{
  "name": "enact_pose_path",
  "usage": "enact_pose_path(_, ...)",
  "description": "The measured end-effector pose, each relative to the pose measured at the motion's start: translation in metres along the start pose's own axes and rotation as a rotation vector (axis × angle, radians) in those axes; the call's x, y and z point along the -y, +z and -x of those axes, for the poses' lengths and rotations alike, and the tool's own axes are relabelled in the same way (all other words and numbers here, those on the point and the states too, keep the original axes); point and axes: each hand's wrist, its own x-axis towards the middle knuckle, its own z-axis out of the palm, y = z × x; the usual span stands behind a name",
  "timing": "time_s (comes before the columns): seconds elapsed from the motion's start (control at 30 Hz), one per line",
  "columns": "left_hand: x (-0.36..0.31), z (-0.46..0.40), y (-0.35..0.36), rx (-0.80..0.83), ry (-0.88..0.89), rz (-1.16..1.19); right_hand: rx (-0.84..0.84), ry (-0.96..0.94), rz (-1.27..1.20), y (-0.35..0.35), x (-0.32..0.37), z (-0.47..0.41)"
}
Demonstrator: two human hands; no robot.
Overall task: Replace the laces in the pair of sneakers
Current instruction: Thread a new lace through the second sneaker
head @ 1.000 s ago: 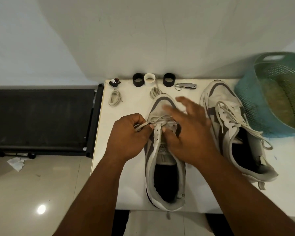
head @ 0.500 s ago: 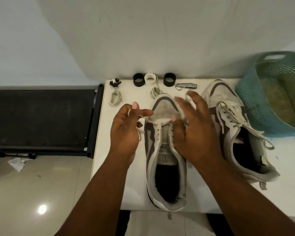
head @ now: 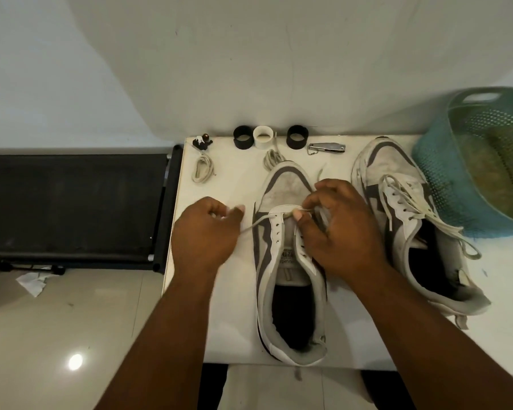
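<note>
A grey and white sneaker (head: 279, 261) stands in the middle of the white table (head: 225, 306), toe away from me. A pale lace (head: 259, 221) runs through its front eyelets. My left hand (head: 203, 232) holds the lace's left end beside the shoe and draws it out to the left. My right hand (head: 338, 226) pinches the lace over the tongue at the front eyelets. A second sneaker (head: 397, 208), laced with a loose white lace, lies to the right. Two bundled laces (head: 201, 170) (head: 271, 158) rest near the table's back edge.
Along the back edge stand two black rings (head: 243, 138) (head: 297, 137), a white ring (head: 263, 137), a small dark trinket (head: 202, 142) and a metal nail clipper (head: 326, 148). A teal perforated basket (head: 450, 173) fills the right corner. A black treadmill (head: 71, 202) sits left of the table.
My left hand has moved out to the left, pulling the lace end taut through the front eyelet. My right hand's fingers, spread before, have closed onto the lace over the tongue.
</note>
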Motion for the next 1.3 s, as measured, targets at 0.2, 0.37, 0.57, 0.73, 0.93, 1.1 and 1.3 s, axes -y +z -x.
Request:
enact_pose_path(0.2,-0.011,0.013,0.008,-0.128,0.353,-0.091,0.086,0.003,0.136,-0.009,-0.001,-0.001)
enact_pose_path(0.37,-0.016,0.016,0.020,0.148,0.651,0.126,0.044,-0.114,0.146,-0.012,0.005,0.000)
enact_pose_path(0.57,-0.023,0.019,0.030,0.213,0.568,0.131,0.006,-0.161,-0.255,-0.024,0.016,-0.002)
enact_pose_path(0.73,-0.023,0.016,0.034,0.108,0.047,0.513,-0.012,0.152,-0.762,-0.038,0.011,-0.008)
enact_pose_path(0.93,-0.033,0.025,0.021,0.209,0.772,0.233,0.112,-0.065,-0.507,-0.030,0.020,-0.002)
enact_pose_path(1.1,-0.035,0.021,0.014,0.021,0.584,0.249,-0.015,0.059,-0.557,-0.037,0.013,-0.007)
enact_pose_path(1.3,-0.024,-0.006,0.008,-0.169,-0.392,0.932,-0.129,0.144,-0.677,-0.038,0.008,-0.010)
